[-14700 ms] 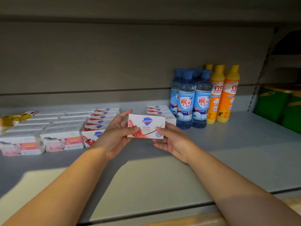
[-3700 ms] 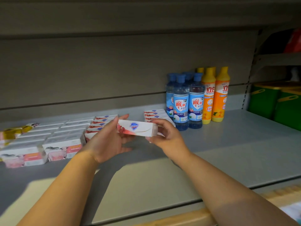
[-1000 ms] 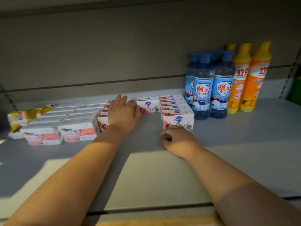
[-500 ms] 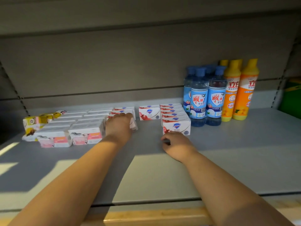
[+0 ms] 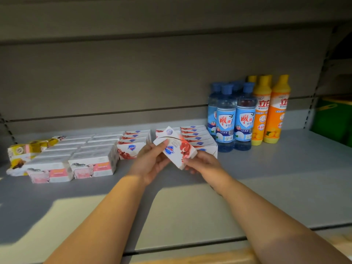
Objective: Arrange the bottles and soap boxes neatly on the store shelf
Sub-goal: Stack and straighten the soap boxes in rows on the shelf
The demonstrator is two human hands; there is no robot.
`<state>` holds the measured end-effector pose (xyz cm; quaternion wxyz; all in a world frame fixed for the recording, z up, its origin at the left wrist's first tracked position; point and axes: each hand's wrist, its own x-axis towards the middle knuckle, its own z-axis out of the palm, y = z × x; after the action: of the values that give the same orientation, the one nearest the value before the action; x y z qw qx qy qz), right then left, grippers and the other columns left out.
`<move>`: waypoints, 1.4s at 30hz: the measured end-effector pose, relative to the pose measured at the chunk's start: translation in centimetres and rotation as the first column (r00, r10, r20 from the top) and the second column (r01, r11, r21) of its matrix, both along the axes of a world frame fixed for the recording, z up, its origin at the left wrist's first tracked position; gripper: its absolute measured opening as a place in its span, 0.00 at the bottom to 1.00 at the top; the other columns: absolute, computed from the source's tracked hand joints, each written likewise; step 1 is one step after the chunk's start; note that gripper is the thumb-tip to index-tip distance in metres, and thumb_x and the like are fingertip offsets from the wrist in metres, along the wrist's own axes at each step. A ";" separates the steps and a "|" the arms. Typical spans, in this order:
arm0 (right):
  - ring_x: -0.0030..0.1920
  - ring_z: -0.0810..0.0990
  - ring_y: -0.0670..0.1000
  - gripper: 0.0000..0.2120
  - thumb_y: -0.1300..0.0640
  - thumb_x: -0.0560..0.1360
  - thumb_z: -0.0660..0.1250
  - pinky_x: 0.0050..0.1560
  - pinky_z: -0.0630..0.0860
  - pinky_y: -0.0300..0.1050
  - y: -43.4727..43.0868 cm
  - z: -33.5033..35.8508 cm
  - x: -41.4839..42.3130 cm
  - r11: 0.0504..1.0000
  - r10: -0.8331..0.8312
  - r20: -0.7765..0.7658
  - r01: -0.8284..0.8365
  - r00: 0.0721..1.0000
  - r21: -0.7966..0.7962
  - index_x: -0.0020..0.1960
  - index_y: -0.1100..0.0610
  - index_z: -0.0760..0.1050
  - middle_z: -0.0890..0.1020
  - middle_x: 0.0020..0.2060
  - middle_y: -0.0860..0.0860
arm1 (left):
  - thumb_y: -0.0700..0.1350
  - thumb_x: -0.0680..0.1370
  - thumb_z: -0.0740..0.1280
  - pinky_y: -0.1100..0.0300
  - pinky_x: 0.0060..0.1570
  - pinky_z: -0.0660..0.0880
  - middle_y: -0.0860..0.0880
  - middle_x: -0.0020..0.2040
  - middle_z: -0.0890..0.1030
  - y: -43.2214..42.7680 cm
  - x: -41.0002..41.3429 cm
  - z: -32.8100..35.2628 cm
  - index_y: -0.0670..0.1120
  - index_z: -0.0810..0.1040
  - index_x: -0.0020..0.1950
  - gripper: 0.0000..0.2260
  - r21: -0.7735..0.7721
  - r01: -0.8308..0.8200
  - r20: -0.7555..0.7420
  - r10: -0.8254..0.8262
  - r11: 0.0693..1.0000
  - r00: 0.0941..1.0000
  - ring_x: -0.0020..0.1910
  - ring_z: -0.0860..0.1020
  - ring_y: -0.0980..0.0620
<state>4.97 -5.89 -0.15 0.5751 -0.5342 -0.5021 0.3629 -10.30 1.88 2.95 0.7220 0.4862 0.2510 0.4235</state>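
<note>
Box (image 5: 174, 149) between hands (image 5: 150, 164) (image 5: 203, 162), seemingly gripped.

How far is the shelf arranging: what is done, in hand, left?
Done: blue bottles and orange bottles stand grouped; soap box rows look lined up. In hand: left hand and right hand hold one tilted soap box. Left: set it down, probably in the short middle row; yellow packets lie crooked.

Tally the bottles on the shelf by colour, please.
Blue-capped clear plastic bottles with blue labels: 4
Orange plastic bottles with yellow caps: 4, rear two mostly hidden
Total: 8
</note>
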 end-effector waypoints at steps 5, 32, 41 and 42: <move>0.50 0.81 0.45 0.17 0.65 0.67 0.74 0.51 0.77 0.40 0.1 0.0 -0.1 0.956 -0.174 0.080 0.149 0.981 0.255 0.49 0.46 0.78 0.83 0.47 0.43 | 0.51 0.71 0.68 0.53 0.49 0.80 0.40 0.58 0.80 -0.1 -0.6 0.9 0.42 0.70 0.65 0.25 0.013 0.115 -0.059 -0.114 0.993 0.992 0.54 0.81 0.44; 0.43 0.84 0.50 0.12 0.51 0.74 0.67 0.32 0.79 0.42 -0.9 1.8 -0.7 0.995 -0.041 -0.513 0.083 0.857 0.059 0.57 0.51 0.75 0.84 0.47 0.53 | 0.54 0.67 0.71 0.83 0.48 0.65 0.81 0.58 0.61 -1.6 -1.1 0.8 0.73 0.53 0.65 0.36 0.588 0.240 -0.421 0.039 0.772 0.906 0.56 0.65 0.82; 0.22 0.76 0.51 0.31 0.30 0.73 0.52 0.20 0.69 0.35 -0.6 2.0 -0.7 0.950 -0.054 -0.483 -0.104 0.874 -0.294 0.44 0.56 0.77 0.75 0.24 0.52 | 0.46 0.69 0.76 0.70 0.40 0.75 0.59 0.41 0.83 -2.1 -1.2 1.2 0.52 0.78 0.48 0.12 0.695 0.103 -0.399 0.263 0.712 0.878 0.40 0.79 0.64; 0.23 0.77 0.50 0.32 0.30 0.73 0.49 0.21 0.70 0.35 -0.4 2.1 -0.9 0.954 -0.042 -0.435 -0.094 0.900 -0.285 0.46 0.56 0.77 0.76 0.26 0.52 | 0.49 0.70 0.75 0.71 0.35 0.74 0.59 0.35 0.82 -2.0 -1.0 1.3 0.51 0.78 0.46 0.08 0.639 0.012 -0.375 0.297 0.769 0.878 0.35 0.79 0.63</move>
<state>4.10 -6.32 1.92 0.5803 -0.5134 -0.3072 0.5525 -11.28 -0.15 4.27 0.4051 0.7609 0.2958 0.4116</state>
